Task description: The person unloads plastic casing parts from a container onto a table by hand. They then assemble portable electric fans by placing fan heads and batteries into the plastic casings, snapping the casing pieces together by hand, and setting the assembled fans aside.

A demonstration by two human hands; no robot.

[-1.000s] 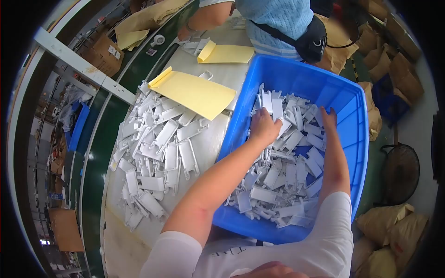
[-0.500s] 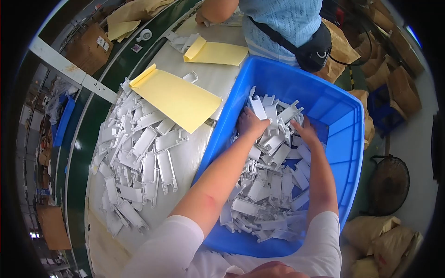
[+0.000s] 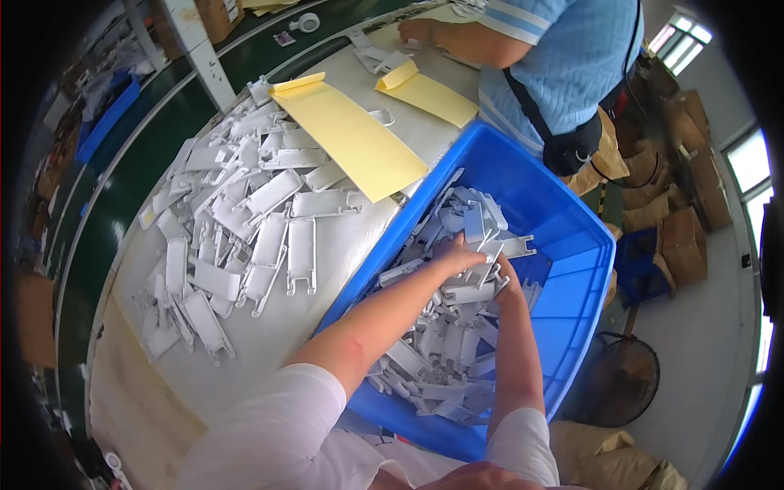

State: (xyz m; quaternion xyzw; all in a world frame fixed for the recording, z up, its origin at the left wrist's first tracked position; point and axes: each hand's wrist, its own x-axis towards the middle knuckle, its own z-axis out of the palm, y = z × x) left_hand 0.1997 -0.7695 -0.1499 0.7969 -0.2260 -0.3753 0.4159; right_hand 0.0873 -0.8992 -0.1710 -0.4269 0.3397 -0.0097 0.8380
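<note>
While between pale table (image 3: pixel 261 371) and fan (image 3: pixel 622 380), 2 hands (image 3: pixel 461 258) (image 3: pixel 507 279) around white parts (image 3: pixel 474 222).

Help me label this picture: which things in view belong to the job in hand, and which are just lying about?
In the job:
left hand and right hand, around white parts
blue bin, holding more
probably the similar pile on the table

Apparently just lying about:
two yellow sheets
round fan
brown sacks
white roll

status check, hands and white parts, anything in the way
Left hand and right hand inside blue bin; clump of white parts between them. More loose parts around. Nothing visibly blocking either hand.
</note>
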